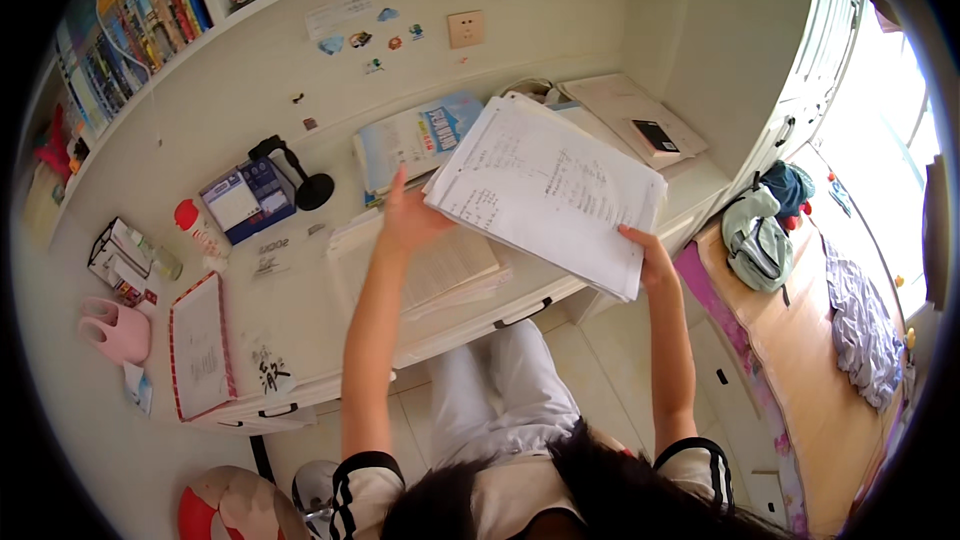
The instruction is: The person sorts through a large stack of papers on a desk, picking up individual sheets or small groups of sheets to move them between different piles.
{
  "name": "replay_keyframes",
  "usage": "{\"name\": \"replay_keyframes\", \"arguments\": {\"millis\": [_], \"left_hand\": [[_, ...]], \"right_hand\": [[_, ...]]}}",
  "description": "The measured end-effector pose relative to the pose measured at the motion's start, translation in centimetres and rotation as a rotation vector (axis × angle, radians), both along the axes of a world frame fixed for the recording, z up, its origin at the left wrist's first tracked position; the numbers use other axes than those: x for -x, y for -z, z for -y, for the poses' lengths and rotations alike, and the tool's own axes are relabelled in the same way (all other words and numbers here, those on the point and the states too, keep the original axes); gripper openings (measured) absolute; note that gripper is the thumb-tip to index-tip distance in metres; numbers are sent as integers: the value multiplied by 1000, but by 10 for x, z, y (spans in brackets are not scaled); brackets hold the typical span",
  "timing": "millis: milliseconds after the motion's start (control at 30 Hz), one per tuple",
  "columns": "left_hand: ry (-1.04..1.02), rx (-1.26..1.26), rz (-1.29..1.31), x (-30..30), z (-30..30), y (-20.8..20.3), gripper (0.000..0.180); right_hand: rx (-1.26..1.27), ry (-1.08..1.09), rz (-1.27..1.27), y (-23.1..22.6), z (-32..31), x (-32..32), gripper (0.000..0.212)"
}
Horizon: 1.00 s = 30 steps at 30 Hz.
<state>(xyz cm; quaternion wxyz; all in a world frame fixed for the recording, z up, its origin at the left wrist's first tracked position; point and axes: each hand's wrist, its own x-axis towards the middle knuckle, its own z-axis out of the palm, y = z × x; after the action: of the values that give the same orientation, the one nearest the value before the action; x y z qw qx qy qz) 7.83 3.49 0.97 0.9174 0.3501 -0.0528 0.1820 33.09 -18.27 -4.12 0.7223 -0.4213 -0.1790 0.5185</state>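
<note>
A thick stack of white papers [550,185], printed and handwritten, is held tilted above the desk's front edge. At its left corner is my left hand [415,218], thumb raised off the sheets and fingers against the edge, partly hidden. My right hand [650,258] grips the lower right side, thumb on top and the other fingers underneath. Below the stack, an open pile of printed pages [440,265] lies on the desk. Behind it are blue-and-white workbooks [410,145], partly covered by the raised papers.
The white desk [330,330] carries a desk calendar [250,202], a black stand [312,190], a red-capped bottle [195,222], a red-edged board [200,350] and a pink holder [115,330]. A small black box [655,137] lies back right. Bags [757,240] rest on the wooden surface at right.
</note>
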Motion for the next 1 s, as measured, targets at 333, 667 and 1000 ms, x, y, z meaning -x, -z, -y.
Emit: {"name": "replay_keyframes", "arguments": {"millis": [333, 667, 1000], "left_hand": [[-639, -583, -757, 114, -41, -1, 45], [-999, -732, -741, 193, -33, 19, 43], [-1133, -1372, -309, 194, 2, 41, 24]], "right_hand": [[-159, -224, 618, -25, -115, 80, 40], [-257, -214, 656, -11, -158, 127, 37], [-640, -248, 1328, -8, -136, 120, 26]]}}
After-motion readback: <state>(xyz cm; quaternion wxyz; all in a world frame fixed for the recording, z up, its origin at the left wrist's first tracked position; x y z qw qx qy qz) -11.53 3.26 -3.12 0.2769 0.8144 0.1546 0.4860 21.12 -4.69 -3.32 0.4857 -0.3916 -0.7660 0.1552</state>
